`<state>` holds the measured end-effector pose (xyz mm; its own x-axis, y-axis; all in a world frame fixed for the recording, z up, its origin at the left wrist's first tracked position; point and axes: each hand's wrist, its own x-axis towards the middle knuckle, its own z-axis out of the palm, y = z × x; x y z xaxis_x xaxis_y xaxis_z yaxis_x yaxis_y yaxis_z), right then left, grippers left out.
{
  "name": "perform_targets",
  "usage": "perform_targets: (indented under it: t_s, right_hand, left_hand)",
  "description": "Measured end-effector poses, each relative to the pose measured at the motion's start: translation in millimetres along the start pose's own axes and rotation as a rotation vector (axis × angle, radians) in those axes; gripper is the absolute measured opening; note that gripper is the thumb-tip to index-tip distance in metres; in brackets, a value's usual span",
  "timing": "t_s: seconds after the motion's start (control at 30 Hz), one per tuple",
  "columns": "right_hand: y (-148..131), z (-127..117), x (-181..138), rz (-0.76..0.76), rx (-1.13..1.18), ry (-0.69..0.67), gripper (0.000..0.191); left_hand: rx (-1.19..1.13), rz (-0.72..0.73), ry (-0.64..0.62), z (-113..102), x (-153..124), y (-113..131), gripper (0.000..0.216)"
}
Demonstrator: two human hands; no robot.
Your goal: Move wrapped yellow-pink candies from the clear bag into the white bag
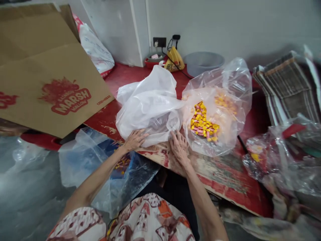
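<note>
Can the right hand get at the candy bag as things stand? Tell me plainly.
Probably yes. The right hand rests on the white bag, right beside the candy bag, and nothing lies between them; the clear plastic sits just off its fingers.

I see a white plastic bag (150,103) bunched into a soft crumpled heap on a flattened red-printed cardboard sheet (220,177) on the floor, its lower edge under my fingers. Touching its right side sits a clear plastic bag (225,87), puffed open and leaning slightly, with a pile of small yellow and pink wrapped candies (202,122) showing through its film near the bottom
</note>
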<state>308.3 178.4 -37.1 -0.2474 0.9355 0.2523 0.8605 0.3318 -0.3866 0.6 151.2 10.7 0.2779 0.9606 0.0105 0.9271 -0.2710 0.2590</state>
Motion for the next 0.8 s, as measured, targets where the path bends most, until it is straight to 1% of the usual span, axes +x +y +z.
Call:
perform_targets:
  t_s: [0.1, 0.17, 0.23, 0.27, 0.33, 0.4, 0.43, 0.47, 0.53, 0.6, 0.67, 0.7, 0.73, 0.8]
  right_hand:
    - [-7.1, -4.1, -9.8, 0.034, 0.025, -0.012, 0.051]
    - [-10.3, -10.1, -16.2, 0.017, 0.085, -0.027, 0.049]
    - [-5.7, -20.0, -19.0, -0.019, 0.191, 0.011, 0.046]
    - [0.7, -26.5, -18.1, -0.025, 0.237, 0.069, 0.044]
    - [20.9, -41.9, -11.2, 0.015, 0.267, 0.246, 0.043]
    - [46.8, -58.0, 1.7, 0.141, 0.202, 0.410, 0.042]
    - [59.4, -65.0, 9.2, 0.222, 0.137, 0.427, 0.040]
    - [70.6, -70.7, 16.8, 0.297, 0.066, 0.393, 0.039]
    - [86.4, -77.2, 29.6, 0.398, -0.055, 0.244, 0.037]
    - [93.4, -77.7, 36.5, 0.420, -0.110, 0.121, 0.038]
    - [95.2, -74.8, 36.5, 0.418, -0.114, 0.099, 0.041]
    - [95.6, -73.0, 34.5, 0.415, -0.123, 0.101, 0.042]
    - [96.3, -71.3, 31.5, 0.404, -0.136, 0.108, 0.042]
    - [99.7, -69.1, 24.6, 0.363, -0.159, 0.137, 0.038]
  left_hand:
    - [-0.002, -0.033, 0.031, -8.1, 9.3, -5.6, 0.040]
    - [-0.006, -0.044, 0.039, -12.9, 23.1, 0.1, 0.029]
    - [-0.011, -0.047, 0.027, -14.4, 36.3, 9.4, 0.021]
    - [-0.012, -0.044, 0.013, -13.7, 41.5, 13.9, 0.019]
    - [-0.022, -0.034, -0.013, -10.7, 48.4, 20.8, 0.023]
    - [-0.063, -0.044, -0.005, -7.9, 52.0, 24.2, 0.040]
    - [-0.100, -0.064, 0.016, -7.7, 53.2, 25.4, 0.049]
    - [-0.146, -0.094, 0.045, -8.8, 54.3, 27.0, 0.058]
    - [-0.259, -0.166, 0.113, -15.0, 56.0, 34.2, 0.067]
    - [-0.420, -0.195, 0.171, -24.1, 57.0, 50.0, 0.066]
    - [-0.643, -0.164, 0.191, -30.2, 56.8, 75.2, 0.061]
    - [-0.764, -0.142, 0.180, -30.2, 56.4, 90.3, 0.059]
    - [-0.876, -0.124, 0.153, -27.5, 55.9, 105.8, 0.057]
    - [-1.037, -0.100, 0.073, -14.2, 54.8, 134.1, 0.054]
